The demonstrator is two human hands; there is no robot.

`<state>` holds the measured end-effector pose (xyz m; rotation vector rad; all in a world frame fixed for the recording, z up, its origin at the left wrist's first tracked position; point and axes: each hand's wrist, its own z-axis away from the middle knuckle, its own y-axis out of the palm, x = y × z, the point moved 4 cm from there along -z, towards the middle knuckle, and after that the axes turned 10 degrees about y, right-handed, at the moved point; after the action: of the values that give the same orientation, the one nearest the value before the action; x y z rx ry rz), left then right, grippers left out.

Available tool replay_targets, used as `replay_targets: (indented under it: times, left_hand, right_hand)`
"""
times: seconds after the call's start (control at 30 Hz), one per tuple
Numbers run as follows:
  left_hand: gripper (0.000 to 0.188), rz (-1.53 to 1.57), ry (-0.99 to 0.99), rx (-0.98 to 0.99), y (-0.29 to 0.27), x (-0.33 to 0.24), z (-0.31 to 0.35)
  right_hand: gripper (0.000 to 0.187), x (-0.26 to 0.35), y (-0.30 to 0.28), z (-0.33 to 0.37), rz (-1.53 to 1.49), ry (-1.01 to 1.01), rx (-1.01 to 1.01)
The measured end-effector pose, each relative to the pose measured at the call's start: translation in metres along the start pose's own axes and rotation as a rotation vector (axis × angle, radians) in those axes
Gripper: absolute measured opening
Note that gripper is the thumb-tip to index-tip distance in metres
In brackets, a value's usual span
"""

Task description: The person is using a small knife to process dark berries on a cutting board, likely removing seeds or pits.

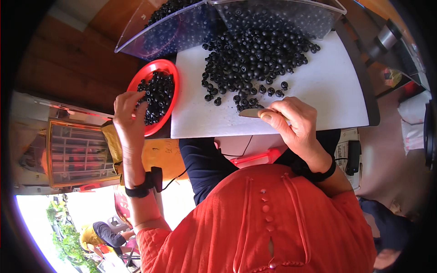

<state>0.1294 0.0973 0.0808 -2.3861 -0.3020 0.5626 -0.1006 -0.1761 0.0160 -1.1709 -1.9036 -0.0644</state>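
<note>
My left hand (129,111) hangs over the near left side of a red plastic bowl (177,84), its thumb and fingertips apart, with nothing visible between them. Small black knobbed balls (159,93) partly fill the bowl. My right hand (297,119) grips a small knife (248,113), its blade pointing left at the near edge of a heap of the same black balls (257,54). The heap is spread on a white board (200,120). Several loose balls lie close to the blade tip. The knife's handle is mostly hidden in my fist.
A clear plastic bin (182,34) with more black balls stands along the board's far side. A metal cylinder (389,35) is at the far right. Below the board sits something red (255,157) between my legs. Another person (102,236) is at the lower left.
</note>
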Motion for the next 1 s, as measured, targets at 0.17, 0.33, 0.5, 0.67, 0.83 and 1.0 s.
replay_targets:
  times: [0.17, 0.33, 0.5, 0.67, 0.83, 1.0]
  left_hand:
    - [0.022, 0.024, 0.159, 0.149, 0.051, -0.053, 0.012]
    - [0.016, -0.04, 0.234, 0.243, 0.097, -0.088, 0.007]
    - [0.021, 0.046, 0.308, 0.331, 0.093, -0.082, 0.01]
    - [0.025, 0.29, 0.212, 0.291, 0.078, -0.085, 0.017]
    - [0.018, 0.226, -0.062, 0.185, 0.086, -0.078, 0.029]
    - [0.012, 0.114, 0.117, 0.178, 0.098, -0.084, 0.022]
  right_hand:
    - [0.019, -0.001, 0.003, 0.0, 0.013, 0.006, -0.008]
    - [0.02, -0.002, 0.003, 0.001, 0.037, -0.006, 0.001]
    - [0.02, 0.001, 0.004, 0.001, 0.027, -0.038, -0.019]
    - [0.021, 0.0, 0.002, 0.002, 0.053, -0.047, -0.002]
    - [0.022, 0.002, 0.003, 0.002, 0.06, -0.066, -0.015]
    - [0.022, 0.002, 0.004, 0.002, 0.07, -0.076, -0.024]
